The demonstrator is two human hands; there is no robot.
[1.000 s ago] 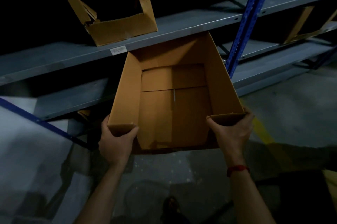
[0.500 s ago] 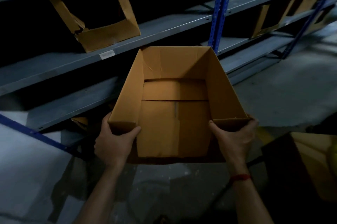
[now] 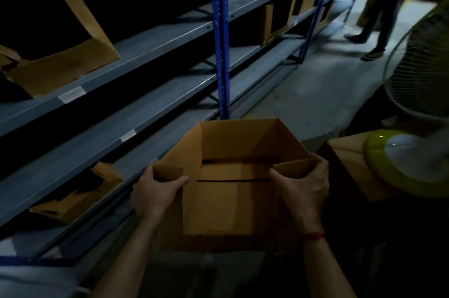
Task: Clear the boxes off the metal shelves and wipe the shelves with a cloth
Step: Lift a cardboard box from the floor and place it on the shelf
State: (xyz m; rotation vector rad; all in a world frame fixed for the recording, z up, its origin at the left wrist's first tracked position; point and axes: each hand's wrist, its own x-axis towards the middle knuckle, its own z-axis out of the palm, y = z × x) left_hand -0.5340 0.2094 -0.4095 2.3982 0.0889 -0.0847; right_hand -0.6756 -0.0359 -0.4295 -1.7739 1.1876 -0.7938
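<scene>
I hold an empty, open-topped cardboard box (image 3: 228,198) in front of me, clear of the shelving and above the floor. My left hand (image 3: 155,191) grips its near left corner, thumb inside the wall. My right hand (image 3: 305,184) grips the near right corner the same way, a red thread on the wrist. Grey metal shelves (image 3: 136,113) with blue uprights (image 3: 222,37) run along the left. A cut-open box (image 3: 60,64) stands on the middle shelf, and a torn box (image 3: 73,198) lies on the bottom shelf. No cloth is in view.
More boxes (image 3: 284,18) sit on the farther shelf bay. At the right stand another cardboard box (image 3: 349,164) and a floor fan (image 3: 418,74) with a green base. A person's legs (image 3: 374,30) are at the far end of the concrete aisle.
I have turned right and carried the box away from the shelf and lower, out over the floor. Both hands keep the same grip on its near corners.
</scene>
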